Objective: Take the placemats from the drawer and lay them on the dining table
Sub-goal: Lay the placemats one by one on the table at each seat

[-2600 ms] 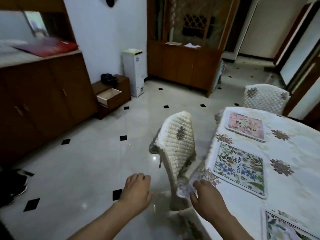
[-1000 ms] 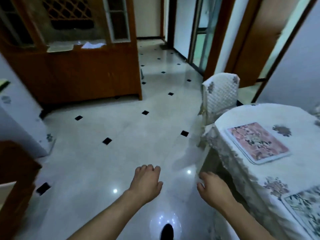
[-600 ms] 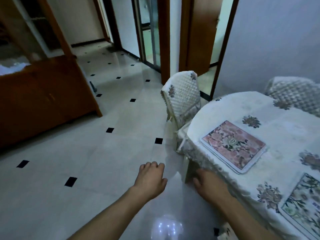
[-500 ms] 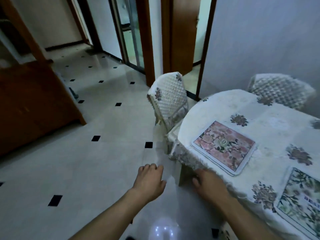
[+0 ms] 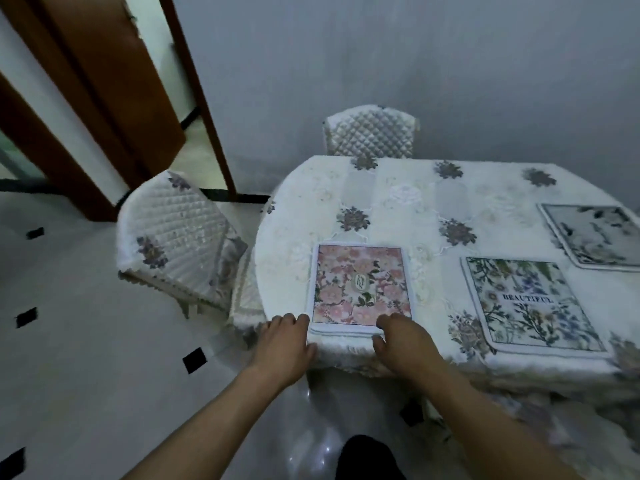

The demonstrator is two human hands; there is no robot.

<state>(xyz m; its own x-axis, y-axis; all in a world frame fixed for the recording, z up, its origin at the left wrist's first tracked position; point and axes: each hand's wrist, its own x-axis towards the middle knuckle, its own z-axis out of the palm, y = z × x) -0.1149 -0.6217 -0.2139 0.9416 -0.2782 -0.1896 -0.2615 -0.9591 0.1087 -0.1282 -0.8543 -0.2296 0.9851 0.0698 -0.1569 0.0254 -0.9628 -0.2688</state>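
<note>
Both my hands have come up to the near table edge: left hand and right hand open, fingertips touching the pink floral rectangular placemat on the white embroidered tablecloth.

Home dining room: clothed dining table, quilt-covered chairs, tiled floor

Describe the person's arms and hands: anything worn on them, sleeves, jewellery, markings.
Both forearms are bare right to the bottom of the frame, with no sleeve in view. The left hand and right hand wear no gloves, and no watch, bracelet or ring shows. No markings are visible in this dim, slightly blurred view.
</note>
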